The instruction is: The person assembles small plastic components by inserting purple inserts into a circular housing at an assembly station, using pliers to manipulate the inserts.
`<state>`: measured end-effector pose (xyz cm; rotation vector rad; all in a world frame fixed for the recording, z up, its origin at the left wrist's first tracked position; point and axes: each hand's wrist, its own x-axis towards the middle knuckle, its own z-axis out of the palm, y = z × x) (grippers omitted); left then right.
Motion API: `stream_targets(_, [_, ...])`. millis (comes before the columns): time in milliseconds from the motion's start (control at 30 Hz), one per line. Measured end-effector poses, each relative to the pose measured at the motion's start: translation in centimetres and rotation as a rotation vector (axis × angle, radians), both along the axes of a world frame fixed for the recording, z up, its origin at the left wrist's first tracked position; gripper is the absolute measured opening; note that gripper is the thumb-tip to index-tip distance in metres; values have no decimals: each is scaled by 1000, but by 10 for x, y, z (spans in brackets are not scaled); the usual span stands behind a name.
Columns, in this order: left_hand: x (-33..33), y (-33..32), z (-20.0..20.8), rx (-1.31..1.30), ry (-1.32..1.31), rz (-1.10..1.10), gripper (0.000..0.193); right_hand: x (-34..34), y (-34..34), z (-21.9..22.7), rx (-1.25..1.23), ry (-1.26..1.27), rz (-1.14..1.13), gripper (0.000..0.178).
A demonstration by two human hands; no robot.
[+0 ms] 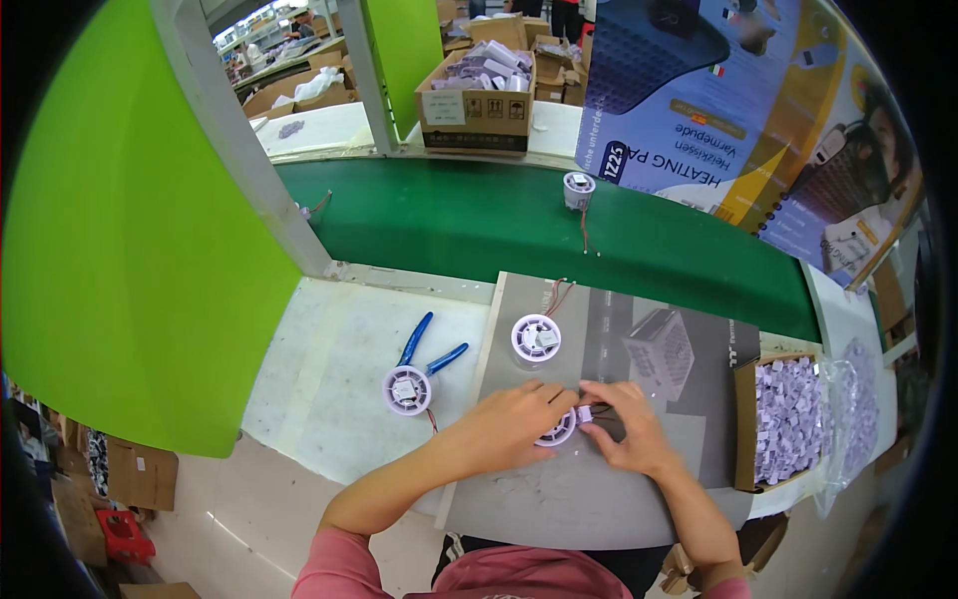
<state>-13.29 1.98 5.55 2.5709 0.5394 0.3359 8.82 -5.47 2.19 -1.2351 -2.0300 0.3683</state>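
On the grey printed cardboard sheet [599,489], my left hand [514,424] is closed around a round lilac housing [559,431], covering much of it. My right hand [627,431] pinches a small lilac block [585,412] at the housing's right edge, where thin wires run between the fingers. Just beyond my left hand stands another round lilac housing [536,339], with a pale square piece in its middle and reddish wires at the back. A third such housing [407,390] sits to the left, against blue-handled pliers [416,337] whose jaws are hidden.
At the right, an open carton [744,429] holds many small lilac blocks, beside a clear plastic bag [851,419]. A green conveyor belt [429,215] crosses behind, carrying a wired housing [578,190]. A green panel [130,240] rises at left; a printed board [699,110] stands back right.
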Motion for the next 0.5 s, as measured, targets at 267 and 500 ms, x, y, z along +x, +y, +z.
stream_targets(267, [15,12,-9,-119,-117,-15,60,19,1,-3,-17,202,-34,28])
stream_targets(500, [29,15,-13,-194,-222,43,70,36,7,3,-93,247,-22,27])
